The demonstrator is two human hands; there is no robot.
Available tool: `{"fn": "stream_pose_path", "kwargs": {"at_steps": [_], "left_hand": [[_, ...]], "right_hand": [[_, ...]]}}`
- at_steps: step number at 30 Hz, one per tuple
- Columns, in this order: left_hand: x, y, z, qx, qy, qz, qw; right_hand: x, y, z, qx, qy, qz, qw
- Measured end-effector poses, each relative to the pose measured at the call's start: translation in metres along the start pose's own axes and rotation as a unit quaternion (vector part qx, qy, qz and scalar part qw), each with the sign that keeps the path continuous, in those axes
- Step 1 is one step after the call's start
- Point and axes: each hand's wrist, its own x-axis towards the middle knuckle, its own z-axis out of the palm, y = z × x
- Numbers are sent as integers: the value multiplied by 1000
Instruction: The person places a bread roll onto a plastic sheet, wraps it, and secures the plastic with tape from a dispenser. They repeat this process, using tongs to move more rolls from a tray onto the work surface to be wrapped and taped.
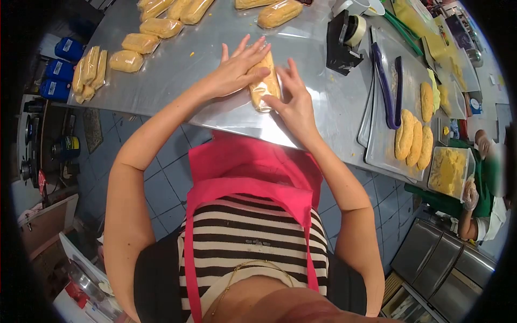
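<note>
A bread roll in clear plastic wrap (pixel 264 92) lies lengthwise on the steel table in front of me. My left hand (pixel 237 69) rests across its upper left side, fingers stretched out and spread, thumb over the roll. On the other side, my right hand (pixel 293 102) is open, its thumb touching the lower part of the wrap and its fingers apart along the right edge. Glossy film shows on the roll's surface. Under the left palm, part of the roll is hidden.
Wrapped rolls (pixel 161 28) line the table's far left. A black tape dispenser (pixel 338 46) stands at right, near a metal tray (pixel 377 148) with purple tongs (pixel 385 86) and unwrapped rolls (pixel 413 141). A co-worker's gloved hand (pixel 470 195) touches a tub of yellow filling (pixel 448 171).
</note>
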Motion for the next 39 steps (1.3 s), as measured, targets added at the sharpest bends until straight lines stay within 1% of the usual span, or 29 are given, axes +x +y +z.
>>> {"fn": "stream_pose_path", "kwargs": {"at_steps": [4, 7, 10, 12, 14, 16, 17, 18, 19, 21, 22, 24, 27, 30, 31, 34, 35, 38, 39], "left_hand": [[-3, 1, -2, 39, 0, 15, 999], [-2, -2, 3, 77, 29, 31, 996], [-3, 2, -2, 47, 2, 2, 999], [-5, -1, -2, 53, 1, -1, 999], [1, -2, 0, 58, 14, 12, 998], [0, -5, 2, 68, 23, 18, 997], [-1, -5, 1, 68, 25, 18, 997], [0, -4, 0, 67, 25, 18, 997], [0, -3, 1, 67, 21, 19, 997], [0, -2, 2, 61, 23, 19, 998], [-1, -2, 2, 59, 23, 17, 998], [-1, -2, 1, 57, 24, 21, 998], [-3, -3, 3, 54, 24, 19, 998], [-2, -4, 4, 54, 27, 20, 998], [-2, -3, 2, 52, 25, 20, 998], [-3, -1, 3, 49, 20, 17, 998], [-2, -2, 2, 48, 21, 15, 999], [-1, -1, 2, 44, 19, 15, 999], [-1, 0, 2, 41, 19, 13, 999]], "right_hand": [[2, 9, 9, 8, 29, 12, 999], [0, 2, 5, -20, 38, 5, 999], [13, -13, -36, -102, 102, -95, 985], [28, -20, -87, -127, 171, -68, 975], [39, 6, -128, -46, 246, -31, 968], [50, 61, -162, -7, 226, 34, 973], [54, 54, -166, 54, 197, 134, 970], [56, 49, -169, 115, 165, 235, 951], [64, 61, -173, 180, 122, 271, 938], [84, 93, -181, 307, 31, 336, 890], [89, 78, -174, 304, 39, 345, 887], [93, 42, -168, 274, 1, 335, 902], [90, 45, -162, 309, 51, 330, 891], [76, 41, -159, 426, 132, 261, 856], [69, 43, -155, 448, 136, 218, 857], [47, 60, -133, 380, 148, 158, 899], [42, 68, -133, 352, 127, 156, 914], [37, 76, -123, 343, 165, 172, 908], [37, 78, -123, 316, 181, 166, 917]]}}
